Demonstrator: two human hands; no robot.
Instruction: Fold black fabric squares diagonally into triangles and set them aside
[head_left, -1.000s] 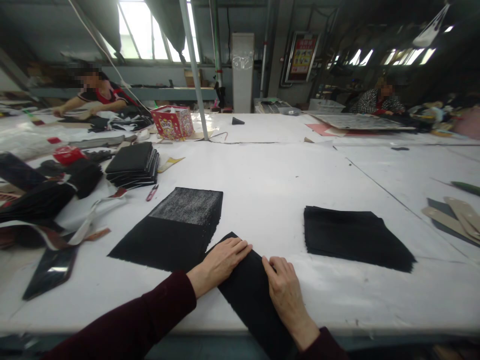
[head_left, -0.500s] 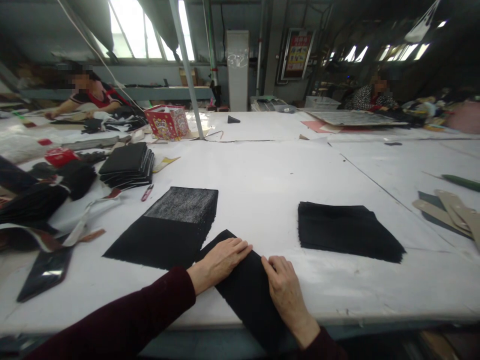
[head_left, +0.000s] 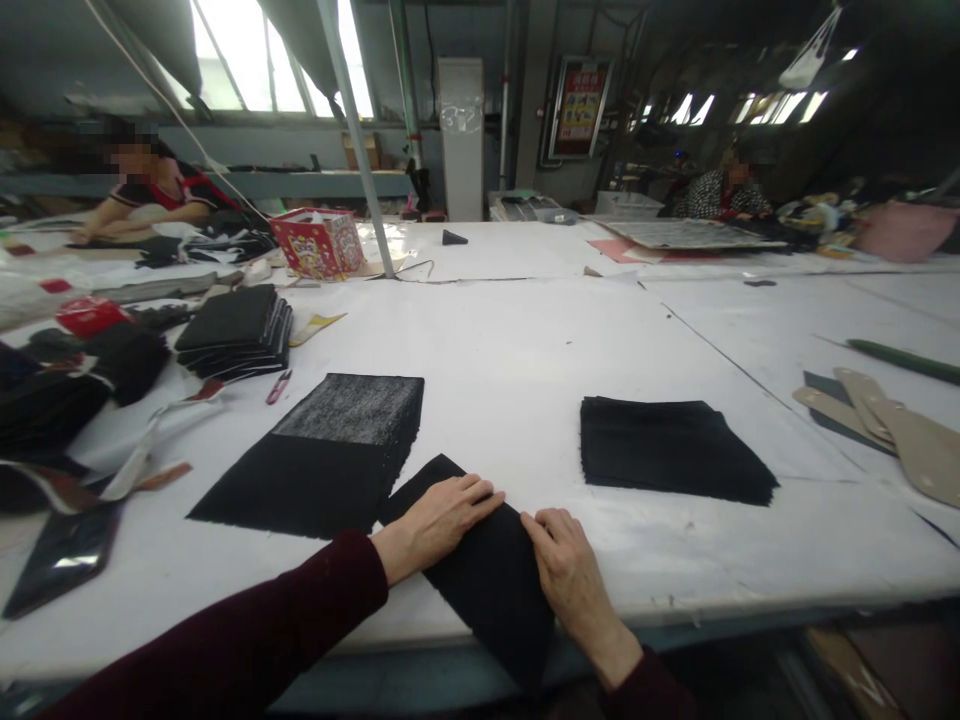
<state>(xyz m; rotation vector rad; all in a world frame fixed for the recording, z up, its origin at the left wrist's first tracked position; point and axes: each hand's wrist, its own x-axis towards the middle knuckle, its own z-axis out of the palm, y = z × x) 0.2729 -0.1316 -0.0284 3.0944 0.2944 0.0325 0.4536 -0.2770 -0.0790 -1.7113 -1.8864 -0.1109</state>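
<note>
A black fabric piece [head_left: 487,575] lies slantwise over the near edge of the white table [head_left: 525,340]. My left hand [head_left: 439,515] rests flat on its upper left part, fingers stretched out. My right hand [head_left: 566,575] presses on its right edge with the fingers curled at the tips. A stack of black fabric pieces [head_left: 319,455] with a greyish top lies just left of my hands. Another black stack [head_left: 667,450] lies to the right.
Piled black pieces [head_left: 236,330], small red snips [head_left: 276,388], dark cloth and straps sit at the left. A red patterned box [head_left: 315,243] and a metal pole [head_left: 356,150] stand behind. Beige templates [head_left: 885,425] lie at right. Two other people work at far tables.
Both hands stay on the black piece. The view has drifted, so everything sits a little further left in the frame.
</note>
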